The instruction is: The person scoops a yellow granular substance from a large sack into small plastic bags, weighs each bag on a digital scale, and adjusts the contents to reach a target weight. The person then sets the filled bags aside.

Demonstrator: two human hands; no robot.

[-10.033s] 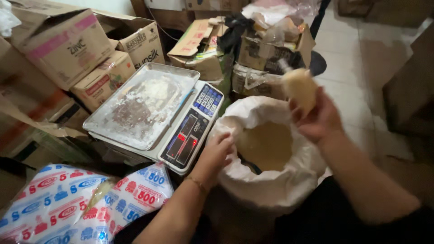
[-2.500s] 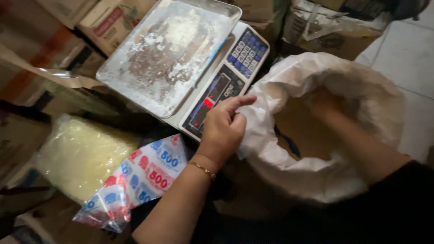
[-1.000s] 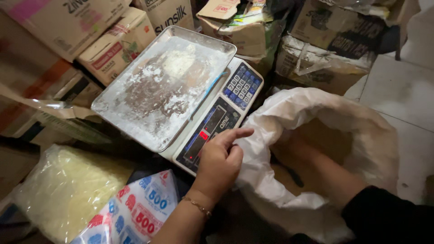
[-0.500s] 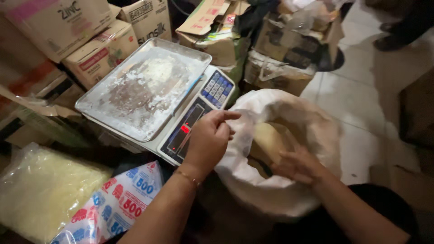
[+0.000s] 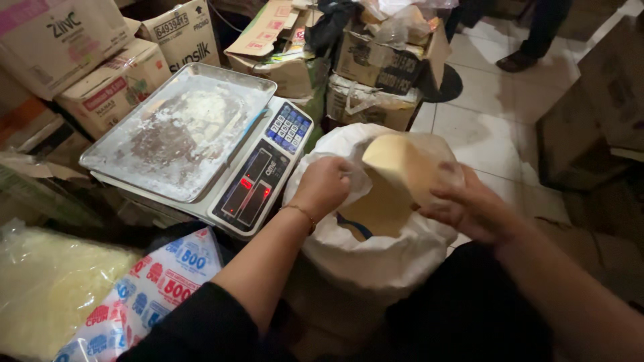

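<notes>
A large white sack stands open in front of me, filled with pale yellow powder. My left hand grips the rolled rim of the sack on its left side. My right hand holds a small clear bag of the yellow powder, lifted just above the sack's mouth. Left of the sack sits a digital scale with a flour-dusted metal tray.
Cardboard boxes are stacked behind the scale and more open boxes stand behind the sack. A printed plastic packet and a bag of pale grains lie at lower left. Another person's shoe rests on the tiled floor.
My right hand has come up out of the sack holding the filled small bag. My left hand has stayed on the sack's rim.
</notes>
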